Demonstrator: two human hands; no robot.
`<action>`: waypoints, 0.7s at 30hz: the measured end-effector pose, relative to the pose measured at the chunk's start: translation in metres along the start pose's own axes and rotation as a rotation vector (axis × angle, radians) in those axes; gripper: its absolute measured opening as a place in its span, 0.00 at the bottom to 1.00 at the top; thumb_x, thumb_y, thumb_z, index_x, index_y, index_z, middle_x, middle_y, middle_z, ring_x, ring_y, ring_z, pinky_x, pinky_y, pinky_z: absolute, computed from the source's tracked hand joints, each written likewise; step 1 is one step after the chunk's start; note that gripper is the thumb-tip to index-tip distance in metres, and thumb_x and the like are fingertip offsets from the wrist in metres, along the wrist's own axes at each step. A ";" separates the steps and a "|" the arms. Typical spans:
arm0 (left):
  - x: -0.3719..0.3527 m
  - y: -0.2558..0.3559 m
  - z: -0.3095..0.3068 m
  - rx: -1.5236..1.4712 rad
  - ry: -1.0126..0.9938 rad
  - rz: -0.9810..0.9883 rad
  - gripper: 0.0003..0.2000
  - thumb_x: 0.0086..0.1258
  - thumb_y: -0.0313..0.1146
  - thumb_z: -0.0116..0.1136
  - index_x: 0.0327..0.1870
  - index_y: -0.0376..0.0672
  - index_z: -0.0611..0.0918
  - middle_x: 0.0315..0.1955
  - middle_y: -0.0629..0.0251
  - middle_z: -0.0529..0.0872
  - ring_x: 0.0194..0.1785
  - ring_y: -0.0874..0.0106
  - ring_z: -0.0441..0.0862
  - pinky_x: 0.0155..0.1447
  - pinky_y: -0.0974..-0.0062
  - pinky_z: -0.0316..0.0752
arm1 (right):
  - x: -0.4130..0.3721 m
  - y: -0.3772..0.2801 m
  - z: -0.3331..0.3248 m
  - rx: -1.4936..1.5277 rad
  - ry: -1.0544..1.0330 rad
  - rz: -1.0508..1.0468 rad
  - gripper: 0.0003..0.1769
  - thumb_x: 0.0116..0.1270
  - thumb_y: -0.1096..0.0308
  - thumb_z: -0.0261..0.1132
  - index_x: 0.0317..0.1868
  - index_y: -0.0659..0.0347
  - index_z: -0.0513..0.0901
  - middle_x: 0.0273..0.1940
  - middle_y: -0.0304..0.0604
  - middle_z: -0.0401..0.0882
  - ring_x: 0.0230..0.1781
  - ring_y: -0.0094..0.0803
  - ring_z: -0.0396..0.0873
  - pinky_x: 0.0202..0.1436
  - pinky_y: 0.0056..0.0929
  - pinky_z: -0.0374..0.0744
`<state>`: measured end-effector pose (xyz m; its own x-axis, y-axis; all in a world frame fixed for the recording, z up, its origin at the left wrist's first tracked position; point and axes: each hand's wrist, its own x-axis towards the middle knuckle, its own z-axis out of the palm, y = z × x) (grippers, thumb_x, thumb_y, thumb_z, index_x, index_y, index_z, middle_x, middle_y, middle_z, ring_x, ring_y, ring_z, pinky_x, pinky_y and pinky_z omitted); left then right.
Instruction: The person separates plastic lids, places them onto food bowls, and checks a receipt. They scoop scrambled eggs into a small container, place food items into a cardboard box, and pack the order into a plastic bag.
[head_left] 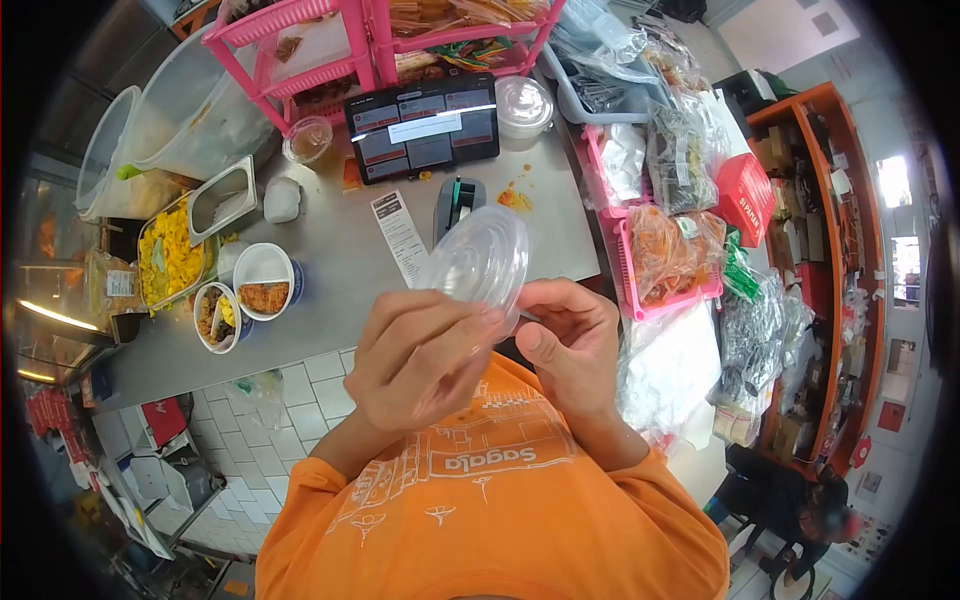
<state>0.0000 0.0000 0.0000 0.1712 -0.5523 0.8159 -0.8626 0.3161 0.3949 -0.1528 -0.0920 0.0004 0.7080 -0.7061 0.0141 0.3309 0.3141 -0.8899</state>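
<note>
Clear round plastic lids (pixel 480 258), apparently stacked, are held up in front of the orange shirt. My left hand (pixel 425 355) grips their lower left edge between thumb and fingers. At their lower right edge is my right hand (pixel 570 345), its thumb and forefinger bent close together at the rim; whether it pinches a lid is hard to make out. Behind the lids, a printed receipt (pixel 400 235) and a dark tape dispenser (pixel 459 205) rest on the metal counter (pixel 340 225). Two paper bowls of food (pixel 266 282) (pixel 217 318) stand to the left.
A tablet (pixel 422 128) stands at the back before pink racks (pixel 375 45). Left are a tray of yellow food (pixel 173 255), a metal pan (pixel 222 200) and large clear tubs (pixel 195 100). Pink baskets (pixel 655 300) with bagged food line the right. Another person (pixel 790 500) is at the lower right.
</note>
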 end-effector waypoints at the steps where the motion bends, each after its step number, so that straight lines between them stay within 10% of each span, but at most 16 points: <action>1: 0.006 0.003 0.000 -0.198 -0.042 -0.167 0.21 0.55 0.28 0.78 0.52 0.39 0.86 0.43 0.59 0.88 0.37 0.66 0.84 0.39 0.74 0.81 | 0.001 0.001 0.001 -0.028 0.026 -0.023 0.16 0.66 0.79 0.72 0.54 0.68 0.86 0.50 0.51 0.87 0.50 0.30 0.84 0.56 0.29 0.82; 5: 0.006 0.007 0.001 -0.646 -0.054 -0.599 0.17 0.59 0.26 0.75 0.50 0.37 0.87 0.40 0.59 0.86 0.35 0.71 0.83 0.37 0.77 0.80 | 0.000 -0.006 0.005 -0.158 -0.011 -0.068 0.14 0.66 0.80 0.72 0.52 0.72 0.86 0.49 0.52 0.86 0.48 0.30 0.84 0.54 0.29 0.82; 21: 0.005 0.002 0.000 -0.542 -0.126 -0.387 0.15 0.60 0.24 0.74 0.50 0.40 0.89 0.36 0.60 0.88 0.34 0.74 0.86 0.37 0.81 0.83 | -0.004 -0.007 -0.005 -0.059 -0.061 -0.067 0.11 0.68 0.83 0.68 0.49 0.72 0.86 0.47 0.53 0.86 0.47 0.33 0.84 0.52 0.31 0.83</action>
<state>-0.0003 -0.0021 0.0051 0.3351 -0.7786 0.5306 -0.3843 0.4012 0.8315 -0.1610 -0.0948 0.0046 0.7229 -0.6837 0.1004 0.3423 0.2281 -0.9115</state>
